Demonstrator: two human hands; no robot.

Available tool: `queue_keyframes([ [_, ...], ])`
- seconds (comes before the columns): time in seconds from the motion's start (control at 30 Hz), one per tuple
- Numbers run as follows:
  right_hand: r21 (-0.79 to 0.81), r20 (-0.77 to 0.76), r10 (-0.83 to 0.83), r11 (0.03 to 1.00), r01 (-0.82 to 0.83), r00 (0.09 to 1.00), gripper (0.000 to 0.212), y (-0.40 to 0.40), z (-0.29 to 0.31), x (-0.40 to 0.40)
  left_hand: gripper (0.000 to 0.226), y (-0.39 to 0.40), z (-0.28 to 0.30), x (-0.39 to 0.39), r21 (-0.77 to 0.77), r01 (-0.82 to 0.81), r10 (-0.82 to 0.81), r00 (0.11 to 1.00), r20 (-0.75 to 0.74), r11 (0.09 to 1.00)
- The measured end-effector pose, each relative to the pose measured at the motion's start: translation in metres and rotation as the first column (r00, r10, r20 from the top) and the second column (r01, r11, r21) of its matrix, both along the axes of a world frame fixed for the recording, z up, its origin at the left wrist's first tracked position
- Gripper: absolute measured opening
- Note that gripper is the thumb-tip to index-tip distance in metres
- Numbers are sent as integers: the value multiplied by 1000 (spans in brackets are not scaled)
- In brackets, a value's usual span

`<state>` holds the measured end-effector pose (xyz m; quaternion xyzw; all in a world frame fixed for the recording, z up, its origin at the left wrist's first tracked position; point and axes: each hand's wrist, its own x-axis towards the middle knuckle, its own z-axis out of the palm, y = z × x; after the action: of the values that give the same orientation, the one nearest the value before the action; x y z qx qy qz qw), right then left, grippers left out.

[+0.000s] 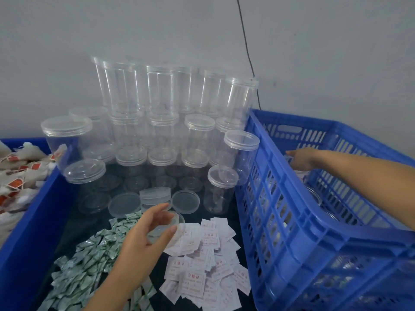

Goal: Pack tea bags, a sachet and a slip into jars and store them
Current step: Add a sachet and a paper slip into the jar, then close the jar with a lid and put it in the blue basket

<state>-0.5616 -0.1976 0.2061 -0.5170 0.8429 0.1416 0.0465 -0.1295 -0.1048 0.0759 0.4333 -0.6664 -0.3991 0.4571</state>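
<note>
Storing step, I judge: right hand point(302, 159) reaches deep into the blue crate point(292, 223) at the worktop's right edge, its grip hidden, so I can't tell. Left hand point(148, 230) pinches a clear lid point(177, 230) over the slips point(202, 261). I'd seat the jar upright before letting go.

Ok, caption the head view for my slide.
Left hand holds a clear lid while right hand reaches into the blue crate.

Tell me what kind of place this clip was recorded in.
Probably a small hand-packing workstation: stacked clear jars, heaps of sachets and printed slips, and a blue crate for storage.
</note>
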Motion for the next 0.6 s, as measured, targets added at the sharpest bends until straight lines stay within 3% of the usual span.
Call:
queue_keyframes([
  [0.13, 20, 161, 34, 999, -38, 986, 103, -3, -19, -7, 45, -3, -2, -4, -2, 1, -1, 1000, 3, 1000],
  [0.23, 38, 236, 93, 994, -105, 967, 127, 2, -29, -10, 45, -1, -5, -7, 10, 6, -6, 1000, 2, 1000],
  [0.3, 19, 225, 113, 993, -120, 968, 119, 4, -31, -10, 44, 1, -8, -9, 19, 13, -13, 1000, 5, 1000],
  [0.4, 149, 282, 109, 977, -155, 953, 100, 1, -30, -10, 43, 4, -9, -11, 36, 26, -26, 1000, 1, 999],
  [0.43, 163, 330, 76, 977, -137, 941, 103, 0, -29, -9, 43, 4, -9, -11, 40, 31, -31, 1000, 4, 999],
  [0.6, 199, 420, 1, 975, -93, 908, 174, 3, -28, -8, 46, 7, -9, -6, 57, 28, -29, 999, 21, 998],
])
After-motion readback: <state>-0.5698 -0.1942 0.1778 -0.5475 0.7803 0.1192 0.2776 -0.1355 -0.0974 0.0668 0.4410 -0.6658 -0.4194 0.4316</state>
